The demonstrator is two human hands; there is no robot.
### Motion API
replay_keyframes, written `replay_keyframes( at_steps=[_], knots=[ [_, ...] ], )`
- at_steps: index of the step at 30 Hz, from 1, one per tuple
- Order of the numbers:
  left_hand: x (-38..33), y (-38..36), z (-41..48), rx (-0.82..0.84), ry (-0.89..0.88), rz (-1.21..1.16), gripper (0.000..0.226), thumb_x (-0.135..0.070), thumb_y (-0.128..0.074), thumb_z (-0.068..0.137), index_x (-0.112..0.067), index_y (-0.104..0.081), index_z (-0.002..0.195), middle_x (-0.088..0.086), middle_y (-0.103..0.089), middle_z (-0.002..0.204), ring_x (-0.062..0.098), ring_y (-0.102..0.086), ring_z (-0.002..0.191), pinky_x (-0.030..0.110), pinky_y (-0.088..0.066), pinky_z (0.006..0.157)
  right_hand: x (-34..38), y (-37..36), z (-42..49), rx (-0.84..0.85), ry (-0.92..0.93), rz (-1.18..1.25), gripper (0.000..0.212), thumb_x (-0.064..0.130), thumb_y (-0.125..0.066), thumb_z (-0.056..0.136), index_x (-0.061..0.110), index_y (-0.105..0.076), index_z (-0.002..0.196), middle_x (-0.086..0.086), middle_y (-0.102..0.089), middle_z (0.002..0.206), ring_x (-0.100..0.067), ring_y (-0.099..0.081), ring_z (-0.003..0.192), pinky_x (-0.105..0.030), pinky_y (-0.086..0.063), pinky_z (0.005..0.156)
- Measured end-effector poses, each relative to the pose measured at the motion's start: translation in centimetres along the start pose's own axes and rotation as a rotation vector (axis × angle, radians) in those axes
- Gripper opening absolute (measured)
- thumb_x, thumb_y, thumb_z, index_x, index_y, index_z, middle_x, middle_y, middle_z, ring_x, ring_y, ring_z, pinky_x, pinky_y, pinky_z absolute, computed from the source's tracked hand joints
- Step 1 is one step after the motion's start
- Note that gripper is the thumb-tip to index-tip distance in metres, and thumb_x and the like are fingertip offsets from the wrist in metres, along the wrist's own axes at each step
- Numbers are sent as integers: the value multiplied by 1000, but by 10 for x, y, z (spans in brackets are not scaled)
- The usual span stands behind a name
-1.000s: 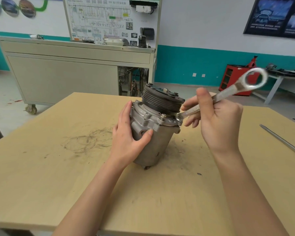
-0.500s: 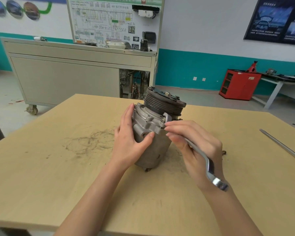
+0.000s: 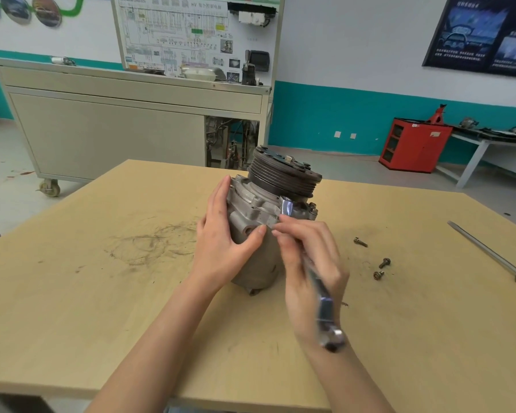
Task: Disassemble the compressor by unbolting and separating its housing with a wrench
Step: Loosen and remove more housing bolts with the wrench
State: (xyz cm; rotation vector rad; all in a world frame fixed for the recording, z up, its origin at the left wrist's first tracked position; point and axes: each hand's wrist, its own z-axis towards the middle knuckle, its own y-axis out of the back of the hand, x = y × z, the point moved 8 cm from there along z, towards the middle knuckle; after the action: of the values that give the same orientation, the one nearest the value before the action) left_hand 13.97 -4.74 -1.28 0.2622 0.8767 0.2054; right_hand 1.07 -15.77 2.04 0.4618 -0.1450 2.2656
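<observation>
Nearest, right hand (image 3: pixel 310 278): fingers curled round the wrench (image 3: pixel 324 305), its blurred shank running from 5 o'clock up to the head set against the compressor (image 3: pixel 259 210) flange. Next, left hand (image 3: pixel 221 248): fingers straight, palm pressed on the housing's 9 o'clock side. Compressor upright, pulley uppermost, mid worktop (image 3: pixel 102 308). Three loose bolts (image 3: pixel 384 262) at its 3 o'clock, apart from it. Screwdriver (image 3: pixel 486 253) further out, same side. Beyond, at 12 o'clock, a grey wheeled cabinet (image 3: pixel 116 138).
</observation>
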Motion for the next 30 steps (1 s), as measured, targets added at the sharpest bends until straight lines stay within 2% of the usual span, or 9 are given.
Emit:
replay_keyframes(
  at_steps=[3,6,10,13,15,18,21,25,30],
  knots=[
    [0,0,0,5,5,5,94,-59,-53,70,-25,-19,151,-6,-29,155,10,-29,140,52,-27,113,-49,3,-7,-89,-483,537,33,15,-37,95,15,-65,78,-5,-69,88,-23,-68,76,-29,-53,72],
    [0,1,0,5,7,-1,94,-59,-52,70,-26,-18,151,-6,-29,155,10,-29,141,52,-27,113,-90,-8,-9,-55,-873,960,44,9,-30,97,13,-68,74,-8,-71,88,-21,-68,72,-27,-54,67],
    [1,0,-1,7,14,-4,93,-59,-52,70,-28,-18,151,-7,-28,155,10,-29,141,52,-27,113,-107,-13,-3,118,-1019,1003,37,17,-39,95,10,-74,86,-8,-68,82,-14,-64,68,-25,-54,63],
    [2,1,-1,4,17,2,93,-59,-52,70,-28,-18,151,-7,-29,154,9,-29,140,52,-27,113,-105,-6,4,97,-1017,1035,36,28,-46,87,12,-78,82,-7,-69,75,-13,-66,69,-23,-54,63],
    [2,0,-1,11,20,4,94,-60,-52,70,-28,-18,151,-7,-29,155,11,-30,140,52,-28,113,-102,6,13,6,-947,1004,39,31,-45,91,12,-77,79,-7,-70,75,-15,-68,69,-23,-55,63],
    [2,0,0,13,20,-3,94,-60,-53,70,-29,-18,151,-7,-30,154,11,-31,140,51,-29,112,-81,28,31,-26,-683,606,40,35,-45,96,17,-75,78,-7,-71,68,-20,-69,62,-24,-54,56],
    [1,0,0,4,16,-21,92,-58,-53,69,-30,-18,150,-6,-31,153,11,-32,139,52,-28,112,-34,29,45,72,-312,212,27,43,-55,88,22,-70,77,2,-68,62,-14,-66,54,-25,-52,50],
    [3,-1,0,5,11,-16,91,-58,-53,70,-32,-17,149,-5,-31,154,12,-32,139,53,-29,111,29,9,36,145,285,-389,43,36,-55,93,1,-70,74,-9,-63,61,-21,-56,43,-27,-46,39],
    [6,-3,3,-22,10,-36,76,-59,-56,72,-68,-12,133,-2,-38,149,13,-40,134,53,-32,110,56,-16,40,221,445,-739,30,26,-80,75,10,-60,58,-1,-50,52,-12,-43,42,-18,-20,46]
  ],
)
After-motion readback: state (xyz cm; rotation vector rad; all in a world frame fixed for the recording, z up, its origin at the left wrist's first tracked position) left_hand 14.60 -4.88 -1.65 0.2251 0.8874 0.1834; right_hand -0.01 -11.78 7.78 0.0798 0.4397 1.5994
